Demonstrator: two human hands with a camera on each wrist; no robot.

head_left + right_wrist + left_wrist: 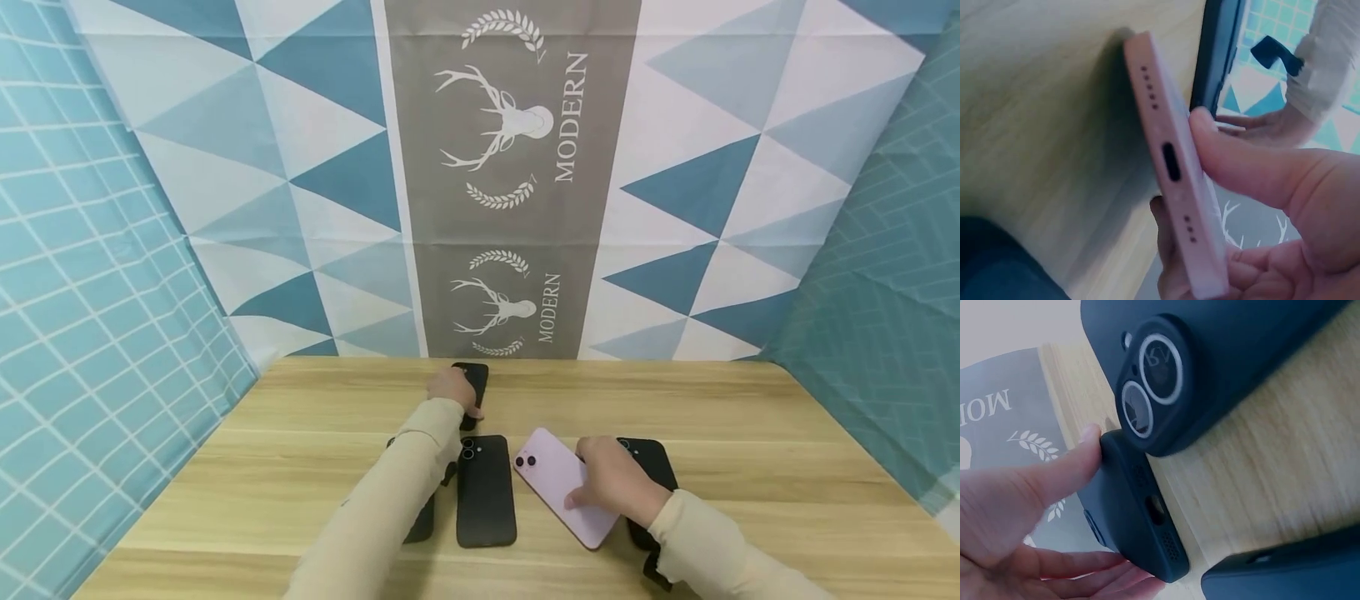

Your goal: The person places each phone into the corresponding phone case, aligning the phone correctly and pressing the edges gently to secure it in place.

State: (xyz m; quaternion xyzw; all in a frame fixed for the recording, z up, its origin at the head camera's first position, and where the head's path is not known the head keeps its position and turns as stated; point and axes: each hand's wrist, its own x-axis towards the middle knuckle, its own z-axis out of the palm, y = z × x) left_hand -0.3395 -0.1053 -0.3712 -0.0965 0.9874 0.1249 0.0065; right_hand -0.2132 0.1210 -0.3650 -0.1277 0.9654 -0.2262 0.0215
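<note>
Left grip: thumb and fingers curled round the far, black, matte, rectangular phone case, pinching its end at the back of the pale wooden surface, just short of the patterned backdrop cloth. Bottom edge of that case, with port opening and speaker holes, turned toward the left wrist camera.

Right grip: thumb pressed on the upper face of the flat pink phone, fingers curled under its near end, pinching it; phone lying back up, diagonally, twin lenses pointing away from the person.

Between the two arms, a second black matte phone case, flat, lens cut-outs at its far end, just beside the pink phone. Under the right wrist, another black case, partly hidden. Under the left sleeve, a further dark case, mostly covered.
</note>
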